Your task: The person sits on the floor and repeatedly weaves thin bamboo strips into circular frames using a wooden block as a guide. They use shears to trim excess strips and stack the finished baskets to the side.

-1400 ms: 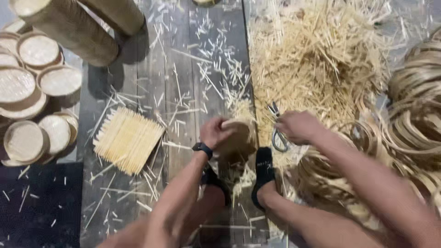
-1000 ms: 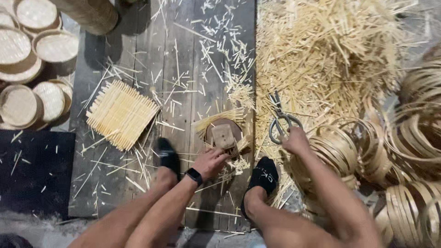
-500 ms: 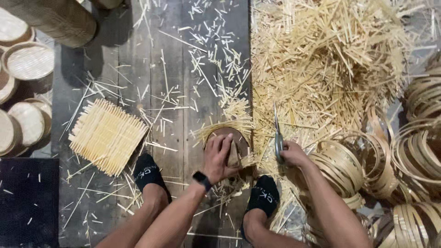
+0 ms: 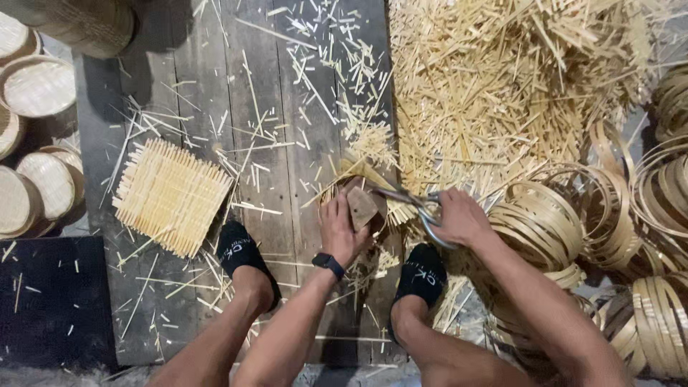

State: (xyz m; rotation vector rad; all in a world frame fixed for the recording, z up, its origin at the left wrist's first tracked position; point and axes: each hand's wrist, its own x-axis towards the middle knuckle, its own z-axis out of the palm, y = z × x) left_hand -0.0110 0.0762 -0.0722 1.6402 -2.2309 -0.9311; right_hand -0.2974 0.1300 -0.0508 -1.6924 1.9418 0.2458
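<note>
Lying under left hand (image 4: 342,231), woven piece (image 4: 362,204), scissors (image 4: 412,204) beside

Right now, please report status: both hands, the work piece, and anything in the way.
Left hand pressing a small wooden block on the woven round piece. Right hand gripping scissors, blades at piece's edge. Loose bamboo strips crowd around.

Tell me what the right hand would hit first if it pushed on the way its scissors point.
Probably the small wooden block under the left hand; the right hand's metal scissors already reach its edge.
</note>
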